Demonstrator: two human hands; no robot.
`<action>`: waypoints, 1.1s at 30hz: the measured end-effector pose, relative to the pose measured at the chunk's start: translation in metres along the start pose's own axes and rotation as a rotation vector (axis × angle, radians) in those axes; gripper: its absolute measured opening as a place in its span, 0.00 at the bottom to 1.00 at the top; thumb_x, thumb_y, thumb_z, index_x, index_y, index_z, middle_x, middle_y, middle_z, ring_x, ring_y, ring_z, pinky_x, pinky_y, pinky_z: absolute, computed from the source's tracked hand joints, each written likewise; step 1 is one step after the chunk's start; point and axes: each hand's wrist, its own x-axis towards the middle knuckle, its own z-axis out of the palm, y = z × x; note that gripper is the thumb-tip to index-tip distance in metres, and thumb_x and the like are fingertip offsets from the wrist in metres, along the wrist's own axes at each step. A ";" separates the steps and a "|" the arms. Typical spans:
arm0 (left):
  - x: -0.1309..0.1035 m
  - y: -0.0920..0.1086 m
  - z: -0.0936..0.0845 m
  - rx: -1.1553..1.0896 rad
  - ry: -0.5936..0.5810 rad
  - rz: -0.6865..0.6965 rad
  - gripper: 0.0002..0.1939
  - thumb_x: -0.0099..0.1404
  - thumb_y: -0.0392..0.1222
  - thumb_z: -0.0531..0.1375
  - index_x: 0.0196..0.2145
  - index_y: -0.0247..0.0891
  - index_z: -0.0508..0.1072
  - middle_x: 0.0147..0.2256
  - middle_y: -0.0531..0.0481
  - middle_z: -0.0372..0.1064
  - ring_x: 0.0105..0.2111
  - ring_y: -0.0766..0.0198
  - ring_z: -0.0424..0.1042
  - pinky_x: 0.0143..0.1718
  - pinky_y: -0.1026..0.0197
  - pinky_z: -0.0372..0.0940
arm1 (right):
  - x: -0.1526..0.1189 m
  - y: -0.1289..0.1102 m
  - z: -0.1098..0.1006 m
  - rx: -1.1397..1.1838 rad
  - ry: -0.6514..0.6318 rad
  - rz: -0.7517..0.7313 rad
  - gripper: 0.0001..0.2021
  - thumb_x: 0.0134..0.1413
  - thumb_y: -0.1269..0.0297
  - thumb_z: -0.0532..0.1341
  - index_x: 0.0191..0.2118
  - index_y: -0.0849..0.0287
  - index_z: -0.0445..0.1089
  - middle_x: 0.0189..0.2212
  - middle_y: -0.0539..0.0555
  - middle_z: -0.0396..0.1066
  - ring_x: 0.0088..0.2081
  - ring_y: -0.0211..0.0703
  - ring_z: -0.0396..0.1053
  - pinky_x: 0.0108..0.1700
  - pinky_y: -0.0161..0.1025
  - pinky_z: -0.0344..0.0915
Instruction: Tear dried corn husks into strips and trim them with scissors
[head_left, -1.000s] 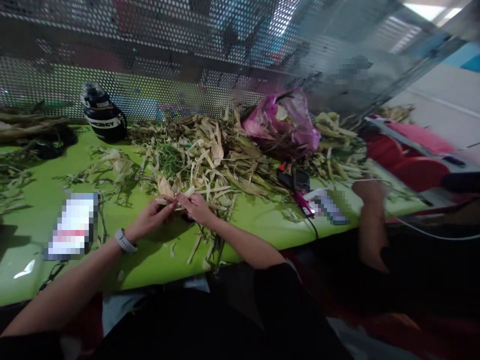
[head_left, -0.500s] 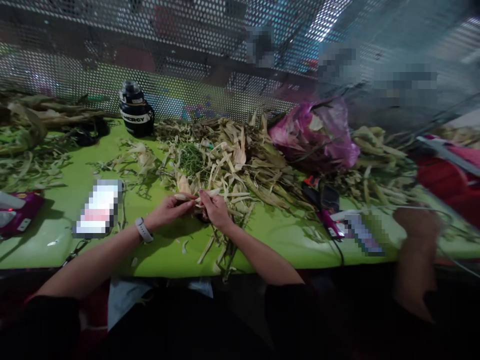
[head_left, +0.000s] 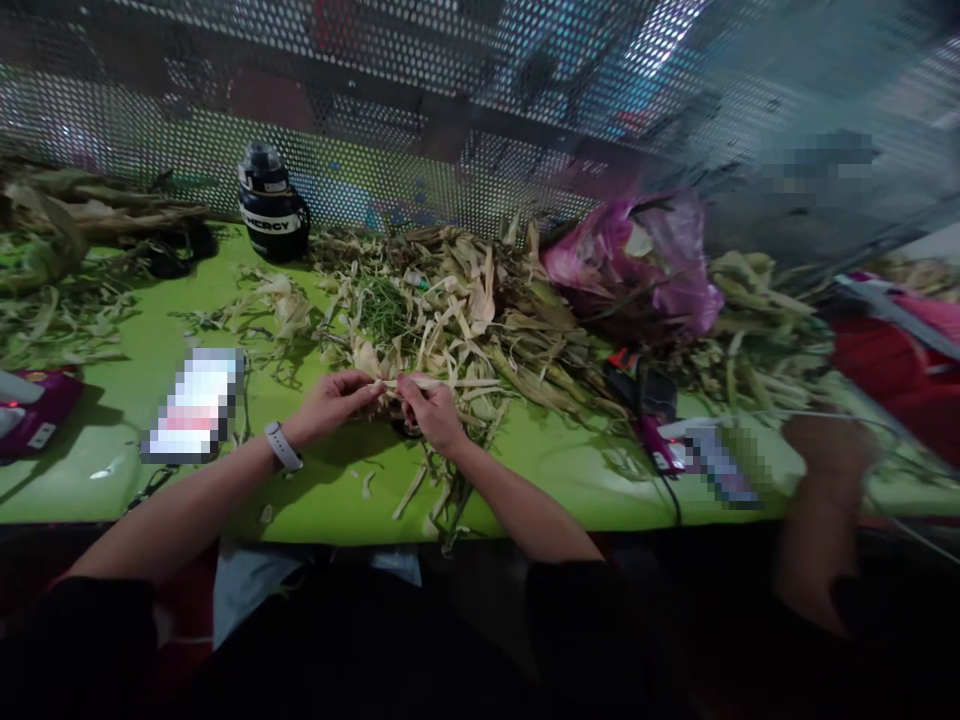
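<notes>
Over the table (head_left: 322,505), bent fingers (head_left: 355,381) pinch a strip (head_left: 390,384).

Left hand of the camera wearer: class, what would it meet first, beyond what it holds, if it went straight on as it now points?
Past the pale strip in its fingers, the left hand would probably meet the right hand first, though depth is hard to judge.

A grey perforated metal panel (head_left: 360,90) rises at 12 o'clock behind a glossy lime-green surface (head_left: 315,505); bright light (head_left: 667,40) comes through the panel towards 1 o'clock, and below, 6 o'clock is dark.
</notes>
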 end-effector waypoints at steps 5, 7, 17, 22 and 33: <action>0.002 0.001 -0.001 -0.036 0.056 0.019 0.18 0.57 0.53 0.67 0.35 0.34 0.75 0.26 0.52 0.71 0.23 0.70 0.67 0.25 0.67 0.60 | 0.002 -0.001 -0.001 0.012 0.036 0.034 0.23 0.51 0.42 0.60 0.25 0.59 0.65 0.13 0.43 0.58 0.15 0.30 0.55 0.17 0.32 0.54; 0.004 0.000 -0.002 -0.146 0.141 0.057 0.21 0.56 0.50 0.68 0.43 0.36 0.74 0.29 0.52 0.73 0.28 0.68 0.72 0.27 0.68 0.63 | 0.003 -0.001 -0.003 0.034 0.052 0.025 0.22 0.51 0.42 0.59 0.27 0.60 0.67 0.14 0.44 0.60 0.16 0.31 0.57 0.19 0.32 0.55; 0.006 -0.002 0.002 -0.624 0.189 -0.111 0.20 0.57 0.50 0.68 0.43 0.40 0.70 0.43 0.45 0.76 0.44 0.61 0.76 0.40 0.62 0.70 | 0.008 0.006 -0.003 0.257 -0.004 -0.002 0.22 0.54 0.43 0.60 0.42 0.57 0.73 0.25 0.47 0.69 0.19 0.32 0.61 0.22 0.34 0.61; 0.003 -0.003 0.008 -0.414 0.091 -0.048 0.23 0.58 0.52 0.67 0.48 0.39 0.71 0.42 0.45 0.76 0.41 0.59 0.75 0.43 0.57 0.70 | 0.007 0.005 0.000 0.151 -0.197 0.020 0.21 0.52 0.43 0.62 0.34 0.59 0.73 0.26 0.49 0.71 0.21 0.33 0.64 0.24 0.34 0.64; 0.005 0.001 0.000 0.156 0.231 0.298 0.14 0.59 0.49 0.66 0.29 0.33 0.77 0.41 0.42 0.76 0.35 0.62 0.74 0.36 0.64 0.69 | 0.005 0.011 -0.004 -0.075 -0.215 -0.155 0.17 0.56 0.50 0.59 0.28 0.61 0.71 0.22 0.49 0.68 0.20 0.32 0.64 0.24 0.33 0.63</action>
